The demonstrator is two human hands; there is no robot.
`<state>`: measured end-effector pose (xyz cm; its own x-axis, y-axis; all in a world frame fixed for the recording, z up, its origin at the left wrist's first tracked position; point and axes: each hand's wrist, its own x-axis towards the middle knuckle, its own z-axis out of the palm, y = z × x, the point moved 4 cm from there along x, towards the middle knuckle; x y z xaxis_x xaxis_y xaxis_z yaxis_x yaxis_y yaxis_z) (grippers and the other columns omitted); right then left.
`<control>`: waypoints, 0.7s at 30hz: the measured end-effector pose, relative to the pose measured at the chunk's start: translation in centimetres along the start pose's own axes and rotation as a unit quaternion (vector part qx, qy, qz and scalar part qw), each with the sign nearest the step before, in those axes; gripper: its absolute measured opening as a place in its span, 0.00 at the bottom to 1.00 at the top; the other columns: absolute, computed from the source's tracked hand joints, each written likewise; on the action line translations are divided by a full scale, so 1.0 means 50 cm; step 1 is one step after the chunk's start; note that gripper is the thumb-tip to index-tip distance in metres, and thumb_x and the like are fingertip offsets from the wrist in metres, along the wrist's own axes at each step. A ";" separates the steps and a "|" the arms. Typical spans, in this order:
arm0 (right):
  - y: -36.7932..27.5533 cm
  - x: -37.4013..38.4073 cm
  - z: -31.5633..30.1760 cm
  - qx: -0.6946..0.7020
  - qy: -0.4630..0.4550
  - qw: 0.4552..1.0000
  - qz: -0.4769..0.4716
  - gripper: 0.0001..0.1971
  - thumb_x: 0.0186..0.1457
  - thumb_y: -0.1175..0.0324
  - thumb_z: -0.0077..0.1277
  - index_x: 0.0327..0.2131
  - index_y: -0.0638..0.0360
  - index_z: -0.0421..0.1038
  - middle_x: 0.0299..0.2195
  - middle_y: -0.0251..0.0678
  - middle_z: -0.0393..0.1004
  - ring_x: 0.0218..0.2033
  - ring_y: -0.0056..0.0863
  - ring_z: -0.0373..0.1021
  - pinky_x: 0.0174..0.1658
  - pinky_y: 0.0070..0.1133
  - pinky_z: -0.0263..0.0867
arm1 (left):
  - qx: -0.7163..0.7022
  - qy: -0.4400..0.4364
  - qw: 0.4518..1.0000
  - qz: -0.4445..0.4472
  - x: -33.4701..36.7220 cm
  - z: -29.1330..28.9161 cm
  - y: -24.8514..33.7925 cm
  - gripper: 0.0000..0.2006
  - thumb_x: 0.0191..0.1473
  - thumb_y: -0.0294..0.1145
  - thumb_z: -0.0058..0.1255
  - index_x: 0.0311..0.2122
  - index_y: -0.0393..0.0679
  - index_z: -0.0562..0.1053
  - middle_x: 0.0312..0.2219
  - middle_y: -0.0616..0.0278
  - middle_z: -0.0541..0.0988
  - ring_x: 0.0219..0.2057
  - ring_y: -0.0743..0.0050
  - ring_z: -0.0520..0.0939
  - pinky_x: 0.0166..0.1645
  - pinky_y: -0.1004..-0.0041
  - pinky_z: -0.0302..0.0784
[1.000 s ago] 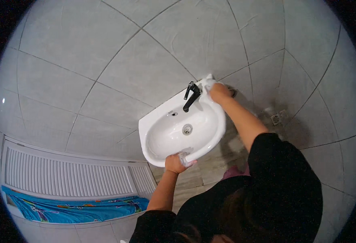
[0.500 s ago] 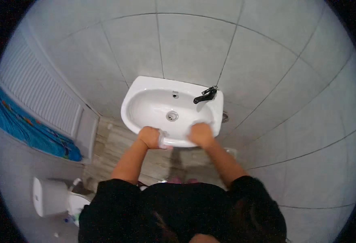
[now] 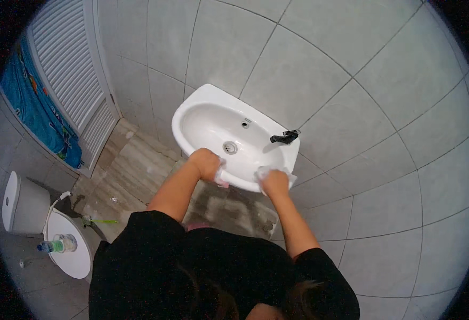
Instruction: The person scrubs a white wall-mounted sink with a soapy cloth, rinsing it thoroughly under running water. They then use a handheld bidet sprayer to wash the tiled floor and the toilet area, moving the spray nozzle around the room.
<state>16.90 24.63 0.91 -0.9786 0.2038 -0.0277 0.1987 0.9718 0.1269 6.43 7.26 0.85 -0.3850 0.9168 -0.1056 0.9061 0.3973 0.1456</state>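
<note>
The white washbasin (image 3: pixel 248 184) is wall-mounted, with a round metal drain and a black tap (image 3: pixel 284 137) at its right back corner. My left hand (image 3: pixel 204 164) is closed over the front rim, left of the middle. Something whitish shows at its fingers and a pinkish bit below; I cannot make out what these are. At the front right of the rim, my right hand (image 3: pixel 276 182) is closed on a thin, crumpled white cloth (image 3: pixel 266 171), partly hidden by the hand and blurred.
Grey tiled walls surround the basin. On the left stand a white louvred door (image 3: pixel 66 53) with a blue patterned towel (image 3: pixel 40 106), and a white toilet (image 3: pixel 77 261) with a plastic bottle (image 3: pixel 58 244) on its lid. The wood-look floor (image 3: pixel 133 165) has wet patches.
The view has turned, so the basin appears tilted and more of the toilet shows. My right hand has shifted with the white cloth to the right front rim; my left stays at the front rim.
</note>
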 end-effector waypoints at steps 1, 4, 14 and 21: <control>-0.040 0.014 -0.006 0.049 0.018 0.999 0.000 0.15 0.47 0.61 0.38 0.19 0.59 0.70 0.22 0.45 0.70 0.25 0.38 0.68 0.29 0.32 0.63 | 0.003 0.002 1.000 -0.006 -0.004 -0.008 0.003 0.41 0.25 0.72 0.42 0.41 0.49 0.67 0.23 0.54 0.75 0.26 0.56 0.76 0.33 0.64 0.70; -0.112 0.040 0.000 0.237 0.099 0.966 0.018 0.15 0.47 0.60 0.38 0.22 0.60 0.69 0.22 0.44 0.71 0.24 0.40 0.68 0.28 0.32 0.64 | 0.005 -0.011 1.000 -0.011 -0.007 -0.029 0.010 0.51 0.24 0.73 0.42 0.53 0.48 0.50 0.28 0.51 0.74 0.29 0.56 0.75 0.36 0.65 0.69; -0.152 0.080 -0.056 0.935 0.132 0.327 -0.019 0.19 0.50 0.60 0.37 0.45 0.58 0.57 0.37 0.38 0.65 0.37 0.32 0.64 0.40 0.27 0.61 | -0.460 0.336 0.821 0.035 0.057 -0.024 0.050 0.41 0.35 0.44 0.56 0.54 0.49 0.49 0.46 0.42 0.57 0.51 0.46 0.55 0.53 0.64 0.53; -0.200 0.086 -0.087 0.670 0.058 0.738 0.057 0.20 0.51 0.58 0.35 0.44 0.60 0.58 0.43 0.44 0.62 0.44 0.35 0.60 0.44 0.28 0.58 | -0.406 0.357 0.840 -0.041 0.002 0.027 -0.081 0.26 0.40 0.36 0.48 0.49 0.52 0.59 0.46 0.49 0.59 0.45 0.49 0.64 0.49 0.64 0.61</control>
<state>10.45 15.27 3.85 -0.9339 0.3575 0.0011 0.0788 0.2087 -0.9748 2.95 5.71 -1.09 -0.7103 0.5598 0.4266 0.5643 0.0906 0.8206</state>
